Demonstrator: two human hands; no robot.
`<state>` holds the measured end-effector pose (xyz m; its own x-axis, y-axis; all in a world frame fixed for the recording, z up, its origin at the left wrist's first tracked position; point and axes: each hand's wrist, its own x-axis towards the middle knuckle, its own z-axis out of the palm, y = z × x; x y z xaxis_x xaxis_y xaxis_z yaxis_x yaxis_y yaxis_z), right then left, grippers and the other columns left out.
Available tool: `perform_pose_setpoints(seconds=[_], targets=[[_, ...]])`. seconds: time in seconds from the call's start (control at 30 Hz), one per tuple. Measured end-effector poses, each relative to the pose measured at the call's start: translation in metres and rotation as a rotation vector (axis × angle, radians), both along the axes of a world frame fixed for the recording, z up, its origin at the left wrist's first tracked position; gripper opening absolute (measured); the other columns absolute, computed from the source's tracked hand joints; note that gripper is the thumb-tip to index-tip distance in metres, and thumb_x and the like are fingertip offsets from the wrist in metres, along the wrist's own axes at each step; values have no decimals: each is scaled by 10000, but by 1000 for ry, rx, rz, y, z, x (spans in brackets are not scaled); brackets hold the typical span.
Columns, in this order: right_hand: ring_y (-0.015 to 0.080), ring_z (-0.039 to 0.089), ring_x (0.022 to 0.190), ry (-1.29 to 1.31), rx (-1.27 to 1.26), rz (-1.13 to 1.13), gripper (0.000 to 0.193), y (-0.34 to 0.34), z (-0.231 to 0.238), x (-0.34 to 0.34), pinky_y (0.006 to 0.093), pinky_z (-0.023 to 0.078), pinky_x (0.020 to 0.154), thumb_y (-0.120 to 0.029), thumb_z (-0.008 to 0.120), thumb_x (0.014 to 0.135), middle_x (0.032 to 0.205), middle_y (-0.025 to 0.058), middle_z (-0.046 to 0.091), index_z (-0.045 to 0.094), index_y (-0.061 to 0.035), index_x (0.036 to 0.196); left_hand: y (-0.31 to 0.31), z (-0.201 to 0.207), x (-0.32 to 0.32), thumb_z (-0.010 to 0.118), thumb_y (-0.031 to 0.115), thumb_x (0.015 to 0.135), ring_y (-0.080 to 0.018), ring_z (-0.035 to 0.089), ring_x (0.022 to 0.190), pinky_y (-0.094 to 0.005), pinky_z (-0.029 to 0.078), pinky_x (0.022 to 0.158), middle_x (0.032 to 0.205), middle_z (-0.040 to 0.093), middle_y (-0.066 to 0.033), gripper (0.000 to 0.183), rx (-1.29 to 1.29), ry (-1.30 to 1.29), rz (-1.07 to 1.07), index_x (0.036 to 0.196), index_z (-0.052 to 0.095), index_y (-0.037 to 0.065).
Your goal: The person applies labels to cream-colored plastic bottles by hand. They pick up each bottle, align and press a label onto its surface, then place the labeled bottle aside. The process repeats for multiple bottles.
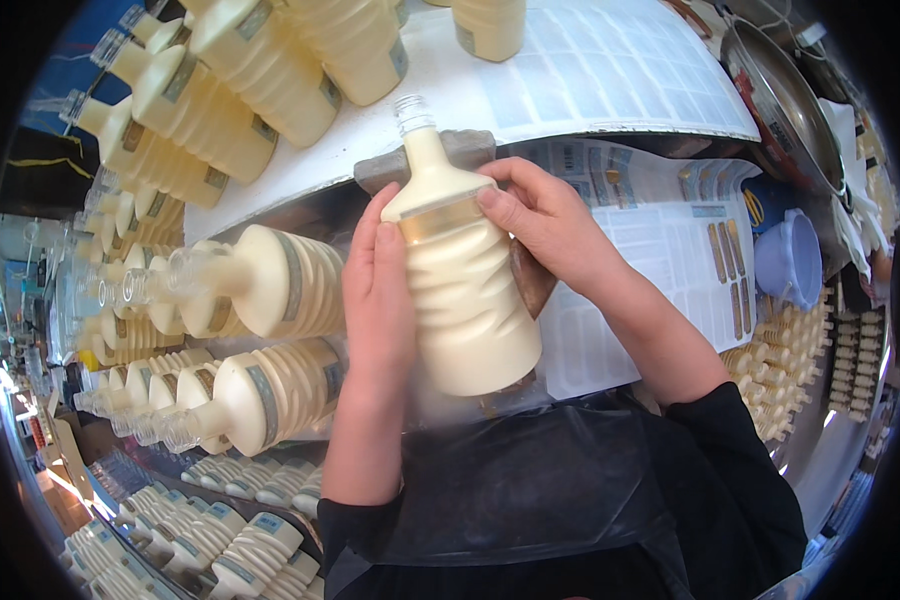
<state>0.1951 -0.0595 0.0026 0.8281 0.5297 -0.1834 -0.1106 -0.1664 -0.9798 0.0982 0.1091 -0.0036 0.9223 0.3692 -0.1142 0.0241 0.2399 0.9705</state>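
Observation:
A cream bottle (470, 345) with ridged sides and a clear threaded neck lies in front of me, its neck pointing away. Its neck rests over a grey block (375, 172). Around its shoulder runs a shiny gold label band (445, 215). My left hand (375, 290) is against the bottle's left side, fingers along the shoulder near the band's left end. From the right, my right hand (548, 220) grips the shoulder, its thumb pressing on the band's right end and the other fingers reaching behind. A brown piece partly shows under the bottle's right side.
Label sheets (640, 260) lie to the right, with several gold strips (727, 250) on them. Farther right are a purple bucket (790, 262) and a metal pan (785, 90). Cream bottles (290, 285) lie stacked on the left. A white board (450, 100) holds more bottles and sheets.

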Motion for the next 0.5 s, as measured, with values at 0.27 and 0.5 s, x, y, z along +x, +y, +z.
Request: perform_pose_setpoints(seconds=[0.27, 0.5], targets=[[45, 566, 837, -89, -104, -13, 391, 7, 4, -3, 226, 468, 751, -310, 667, 1014, 900, -7, 644, 611, -2, 1248, 5, -5, 5, 545, 281, 1075, -130, 601, 1099, -296, 491, 975, 1238, 639, -95, 387, -77, -9, 23, 1362, 549, 22], [106, 569, 762, -102, -54, -85, 472, 9, -5, -6, 292, 474, 705, -380, 721, 918, 789, 36, 615, 655, 11, 1174, 4, -12, 7, 567, 292, 1063, -123, 595, 1078, -294, 497, 954, 1212, 633, -88, 366, -87, -39, 21, 1316, 546, 29]])
